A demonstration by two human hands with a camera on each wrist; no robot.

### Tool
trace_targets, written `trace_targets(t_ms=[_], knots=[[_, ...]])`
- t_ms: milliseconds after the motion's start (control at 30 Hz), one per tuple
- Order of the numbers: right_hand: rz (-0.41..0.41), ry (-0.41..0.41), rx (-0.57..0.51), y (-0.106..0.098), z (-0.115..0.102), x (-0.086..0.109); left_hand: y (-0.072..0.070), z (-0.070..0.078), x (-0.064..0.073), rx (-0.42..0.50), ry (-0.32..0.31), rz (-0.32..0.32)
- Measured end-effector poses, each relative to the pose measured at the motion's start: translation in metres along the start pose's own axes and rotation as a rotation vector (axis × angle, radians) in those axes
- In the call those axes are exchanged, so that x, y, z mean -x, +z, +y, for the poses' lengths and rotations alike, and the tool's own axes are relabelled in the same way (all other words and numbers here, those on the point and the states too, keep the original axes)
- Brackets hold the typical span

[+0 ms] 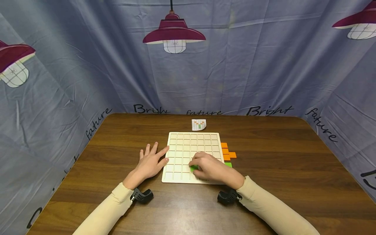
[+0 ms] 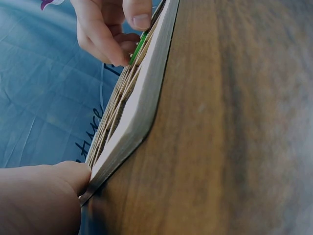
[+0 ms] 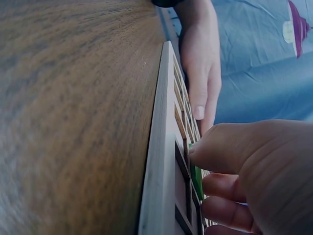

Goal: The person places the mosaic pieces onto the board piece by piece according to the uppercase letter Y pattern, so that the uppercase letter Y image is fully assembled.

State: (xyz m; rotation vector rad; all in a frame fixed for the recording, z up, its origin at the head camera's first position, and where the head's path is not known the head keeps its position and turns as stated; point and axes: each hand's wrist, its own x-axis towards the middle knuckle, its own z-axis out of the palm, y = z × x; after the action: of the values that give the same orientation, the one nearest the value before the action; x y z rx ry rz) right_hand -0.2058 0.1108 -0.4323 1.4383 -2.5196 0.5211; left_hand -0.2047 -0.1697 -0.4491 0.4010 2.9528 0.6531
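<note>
A pale wooden grid board [image 1: 175, 151] with square recesses lies flat on the table. My right hand [image 1: 209, 167] is over its lower middle, thumb and fingers curled about a green square tile [image 1: 194, 168]. From the right wrist, the green tile [image 3: 196, 181] shows under the thumb, low at the board's surface. My left hand [image 1: 149, 163] lies spread on the table at the board's left edge, its thumb and index fingertips at the rim. In the left wrist view the left thumb [image 2: 76, 177] touches the board's corner. The right hand covers several recesses.
Several orange tiles [image 1: 225, 151] lie against the board's right side, with green [image 1: 228, 164] below them, partly behind the right wrist. A small paper card [image 1: 198, 124] printed with a coloured grid pattern lies beyond the board. Printed curtains [image 1: 182, 81] surround the brown wooden table [image 1: 279, 156].
</note>
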Motion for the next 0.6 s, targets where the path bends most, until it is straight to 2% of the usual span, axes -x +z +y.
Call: trace_targets(t_ms=[600], knots=[[0.031, 0.05, -0.03, -0.013, 0.01, 0.014, 0.002, 0.003, -0.002, 0.001, 0.005, -0.014]])
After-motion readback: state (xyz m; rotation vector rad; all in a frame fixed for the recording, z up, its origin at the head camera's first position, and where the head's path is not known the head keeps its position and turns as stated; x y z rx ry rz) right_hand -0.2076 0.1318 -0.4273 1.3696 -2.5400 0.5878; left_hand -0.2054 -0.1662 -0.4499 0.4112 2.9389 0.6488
